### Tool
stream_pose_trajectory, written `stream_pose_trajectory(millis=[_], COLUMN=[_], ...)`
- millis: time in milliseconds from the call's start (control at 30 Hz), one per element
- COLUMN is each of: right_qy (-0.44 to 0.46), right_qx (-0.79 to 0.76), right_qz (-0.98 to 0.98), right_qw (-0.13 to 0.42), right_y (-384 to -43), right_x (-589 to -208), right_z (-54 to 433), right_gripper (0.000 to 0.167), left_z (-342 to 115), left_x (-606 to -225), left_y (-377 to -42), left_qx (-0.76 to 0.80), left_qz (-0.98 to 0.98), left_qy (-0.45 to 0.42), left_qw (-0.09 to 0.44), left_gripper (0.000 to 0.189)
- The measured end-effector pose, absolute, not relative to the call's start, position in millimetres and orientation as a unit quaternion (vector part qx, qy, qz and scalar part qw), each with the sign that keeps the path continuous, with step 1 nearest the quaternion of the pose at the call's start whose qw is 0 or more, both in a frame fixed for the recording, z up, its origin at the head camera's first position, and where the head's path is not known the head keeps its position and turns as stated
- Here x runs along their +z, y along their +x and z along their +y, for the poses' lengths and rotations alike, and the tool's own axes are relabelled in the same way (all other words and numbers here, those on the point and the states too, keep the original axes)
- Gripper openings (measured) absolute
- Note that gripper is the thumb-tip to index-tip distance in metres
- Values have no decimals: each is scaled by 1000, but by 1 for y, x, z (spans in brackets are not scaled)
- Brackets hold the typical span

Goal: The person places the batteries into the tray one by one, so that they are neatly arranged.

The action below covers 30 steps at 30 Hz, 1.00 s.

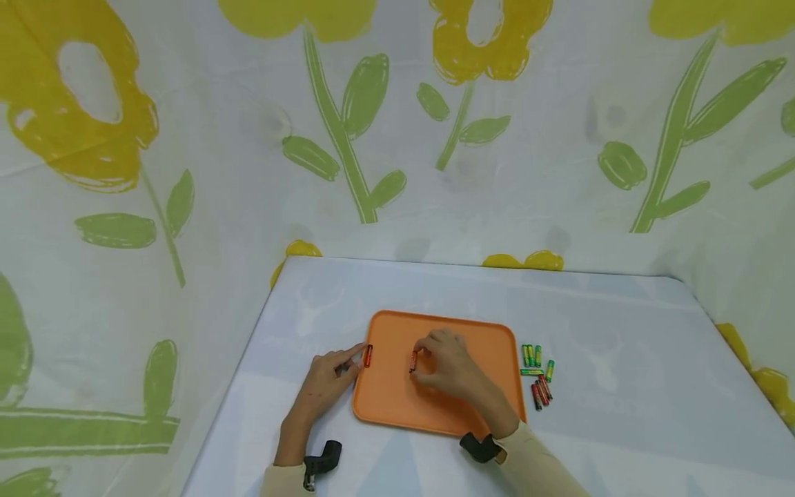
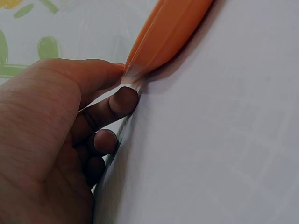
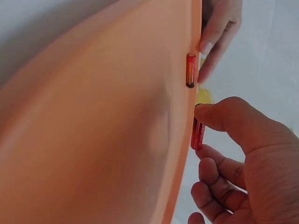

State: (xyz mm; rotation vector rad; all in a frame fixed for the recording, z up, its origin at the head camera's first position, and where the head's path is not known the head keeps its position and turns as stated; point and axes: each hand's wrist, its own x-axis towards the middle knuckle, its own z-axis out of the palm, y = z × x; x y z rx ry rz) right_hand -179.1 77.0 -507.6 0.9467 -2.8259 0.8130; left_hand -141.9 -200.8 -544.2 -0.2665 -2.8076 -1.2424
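Observation:
Over the orange tray (image 1: pixel 388 407), my right hand (image 1: pixel 448 362) pinches a red battery (image 1: pixel 413 361) end to end between thumb and forefinger. The right wrist view shows this pinched battery (image 3: pixel 198 133) with its dark end at the thumb. Another red battery (image 1: pixel 368 355) lies inside the tray along its left rim. My left hand (image 1: pixel 329 383) is beside that rim, its extended thumb and forefinger touching the tray's outer edge (image 2: pixel 163 39). Its other fingers are loosely bent with nothing in them, as the left wrist view shows.
Right of the tray, several green batteries (image 1: pixel 531 355) lie on the pale tablecloth (image 1: pixel 609 386). Several red batteries (image 1: pixel 540 393) lie close together just in front of them. A flower-printed curtain (image 1: pixel 528 193) stands behind and at both sides of the table.

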Motion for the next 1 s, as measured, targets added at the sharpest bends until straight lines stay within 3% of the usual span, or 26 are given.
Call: stream_pose_trajectory(millis=[600, 1000], right_qy=[329, 324], right_qx=[267, 282], right_qz=[-906, -903], right_qw=[9, 10], right_y=[-192, -193], right_x=[-523, -529], right_z=[32, 17], right_gripper=[30, 31], left_z=[-203, -200], left_x=[-543, -544], left_y=[-142, -141], left_qx=[-402, -400], left_qz=[-911, -909], left_qy=[-87, -101], left_qw=[30, 58], left_gripper=[39, 38])
